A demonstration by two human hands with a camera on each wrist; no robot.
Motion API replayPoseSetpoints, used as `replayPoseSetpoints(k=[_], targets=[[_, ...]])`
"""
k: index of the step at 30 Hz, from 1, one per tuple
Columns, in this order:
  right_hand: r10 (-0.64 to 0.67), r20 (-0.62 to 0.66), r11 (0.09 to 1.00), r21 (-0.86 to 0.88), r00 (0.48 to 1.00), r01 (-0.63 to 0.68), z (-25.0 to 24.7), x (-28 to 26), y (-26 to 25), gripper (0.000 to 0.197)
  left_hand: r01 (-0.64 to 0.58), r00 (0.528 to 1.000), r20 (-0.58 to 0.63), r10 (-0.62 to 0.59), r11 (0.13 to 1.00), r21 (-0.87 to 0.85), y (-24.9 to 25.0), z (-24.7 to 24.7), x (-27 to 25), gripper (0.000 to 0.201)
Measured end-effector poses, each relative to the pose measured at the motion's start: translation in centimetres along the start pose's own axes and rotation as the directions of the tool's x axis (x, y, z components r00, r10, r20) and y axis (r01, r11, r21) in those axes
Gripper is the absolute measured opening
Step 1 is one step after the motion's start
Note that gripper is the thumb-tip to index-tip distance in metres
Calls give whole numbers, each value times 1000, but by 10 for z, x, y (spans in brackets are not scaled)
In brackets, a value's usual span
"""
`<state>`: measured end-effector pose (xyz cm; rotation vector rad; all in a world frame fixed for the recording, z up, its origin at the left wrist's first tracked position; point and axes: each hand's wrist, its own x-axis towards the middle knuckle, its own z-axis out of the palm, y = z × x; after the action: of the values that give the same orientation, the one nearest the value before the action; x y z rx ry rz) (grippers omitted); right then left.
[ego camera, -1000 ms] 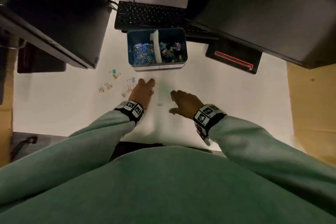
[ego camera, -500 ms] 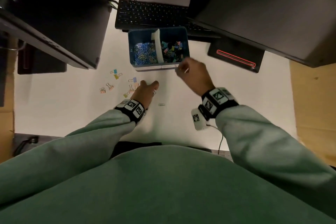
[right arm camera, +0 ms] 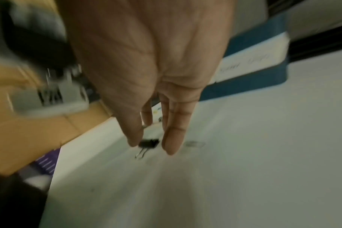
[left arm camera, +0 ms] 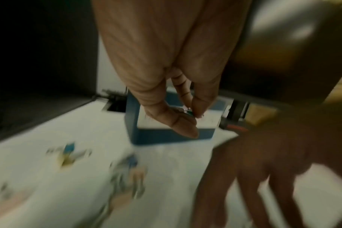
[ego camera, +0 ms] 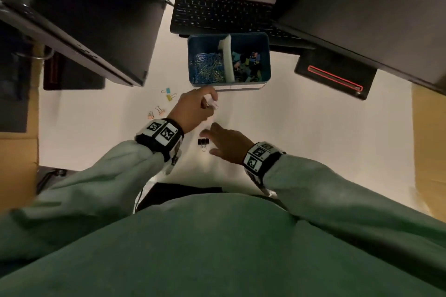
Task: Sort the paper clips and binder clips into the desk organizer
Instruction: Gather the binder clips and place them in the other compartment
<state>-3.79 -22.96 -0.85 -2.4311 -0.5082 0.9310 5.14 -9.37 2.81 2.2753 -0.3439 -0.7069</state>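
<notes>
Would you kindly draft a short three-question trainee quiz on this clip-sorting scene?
1. True or false: the right hand already grips the black binder clip.
2. Which organizer compartment holds the paper clips: A left, B right?
3. Fill in: the left hand pinches a small ____ near the organizer's front.

Key: 1 false, its fingers hover beside it; 2 A; 3 clip.

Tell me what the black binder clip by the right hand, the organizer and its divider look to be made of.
Black binder clip: looks like dark painted metal with bare wire handles, which glint silver.
Desk organizer: smooth blue walls with rounded corners, probably plastic or coated metal; the look leaves it open.
Divider: thick, matte white slab, possibly foam or card.
</notes>
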Motion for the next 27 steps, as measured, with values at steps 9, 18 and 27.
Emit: replayPoseSetpoints(k=[9, 18, 27], targets=[[15, -34, 999, 34, 999, -13, 1, 15, 1, 20, -214, 976, -37, 213, 977, -3, 81, -1, 80, 19], [326, -692, 904, 428, 644, 1, -117, -14, 46, 24, -35, 915, -400, 61, 997, 73, -3, -59, 39, 15], [96, -433, 995, 31, 896, -92, -84, 19, -24, 42, 399, 902, -243, -357, 905, 152, -131, -32, -22, 60]])
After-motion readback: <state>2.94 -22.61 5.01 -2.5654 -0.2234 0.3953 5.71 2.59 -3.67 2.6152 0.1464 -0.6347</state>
